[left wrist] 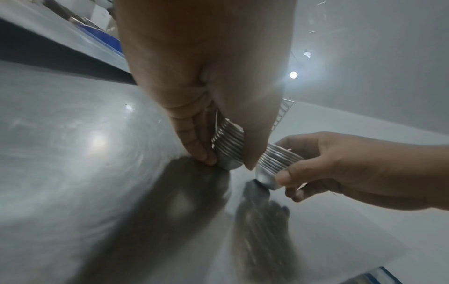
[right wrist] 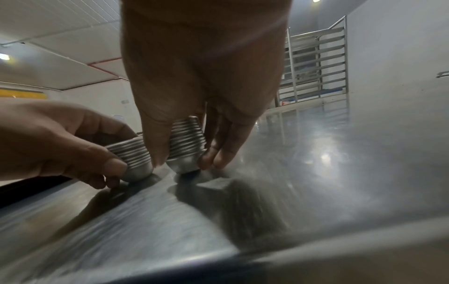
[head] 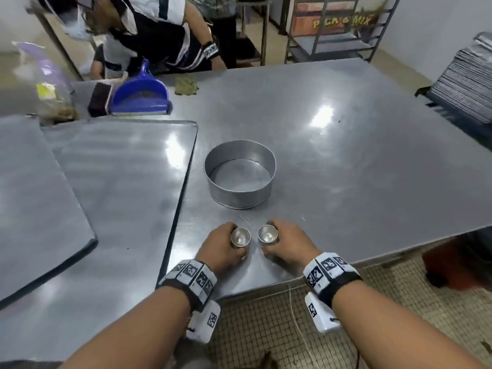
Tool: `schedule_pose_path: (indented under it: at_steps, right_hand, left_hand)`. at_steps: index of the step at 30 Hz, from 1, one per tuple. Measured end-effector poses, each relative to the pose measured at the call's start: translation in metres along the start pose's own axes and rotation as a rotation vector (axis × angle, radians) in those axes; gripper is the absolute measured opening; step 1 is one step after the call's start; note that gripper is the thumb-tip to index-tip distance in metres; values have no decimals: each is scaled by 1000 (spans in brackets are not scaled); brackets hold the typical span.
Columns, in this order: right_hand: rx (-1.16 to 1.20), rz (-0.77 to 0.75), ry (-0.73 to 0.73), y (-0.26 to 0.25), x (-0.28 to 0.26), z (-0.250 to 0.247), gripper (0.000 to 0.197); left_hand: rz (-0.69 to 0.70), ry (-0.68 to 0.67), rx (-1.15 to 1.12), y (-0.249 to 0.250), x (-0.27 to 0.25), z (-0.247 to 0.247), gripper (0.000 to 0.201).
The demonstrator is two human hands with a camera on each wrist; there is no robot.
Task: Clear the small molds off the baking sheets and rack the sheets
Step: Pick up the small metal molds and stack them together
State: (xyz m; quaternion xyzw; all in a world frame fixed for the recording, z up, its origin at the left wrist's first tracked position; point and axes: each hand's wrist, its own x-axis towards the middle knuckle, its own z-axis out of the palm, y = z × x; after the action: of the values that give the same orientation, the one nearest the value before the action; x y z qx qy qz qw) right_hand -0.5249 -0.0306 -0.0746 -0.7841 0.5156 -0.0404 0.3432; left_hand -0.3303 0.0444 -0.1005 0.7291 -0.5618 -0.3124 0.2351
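Each hand holds a nested stack of small shiny fluted molds, upright on the steel table (head: 346, 169) near its front edge. My left hand (head: 234, 243) grips the left stack (head: 240, 237) between thumb and fingers; in the left wrist view the left stack (left wrist: 228, 146) touches the tabletop. My right hand (head: 272, 242) grips the right stack (head: 267, 235) the same way, and the right stack (right wrist: 185, 142) stands a finger's width from the left stack (right wrist: 131, 153). Two bare baking sheets (head: 119, 182) (head: 34, 195) overlap on the left.
A round cake tin (head: 239, 173) stands just beyond the hands. A sheet rack (head: 343, 30) is behind the table, and stacked sheets (head: 468, 89) sit at the right. A blue dustpan (head: 141, 94), a brush and a bag lie far left, where another person (head: 149, 30) bends over.
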Motion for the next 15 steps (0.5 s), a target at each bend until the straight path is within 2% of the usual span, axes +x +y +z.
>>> schedule_pose_path:
  at_steps: [8, 12, 15]
  right_hand:
    - [-4, -109, -49, 16, 7, -5, 54]
    - [-16, -116, -58, 21, 12, -7, 46]
    - [-18, -122, -73, 25, 14, -8, 47]
  left_hand:
    - [-21, 44, -41, 17, -4, 21, 47]
    - [-27, 63, -49, 20, -3, 27, 44]
    - [-32, 59, -53, 20, -3, 29, 46]
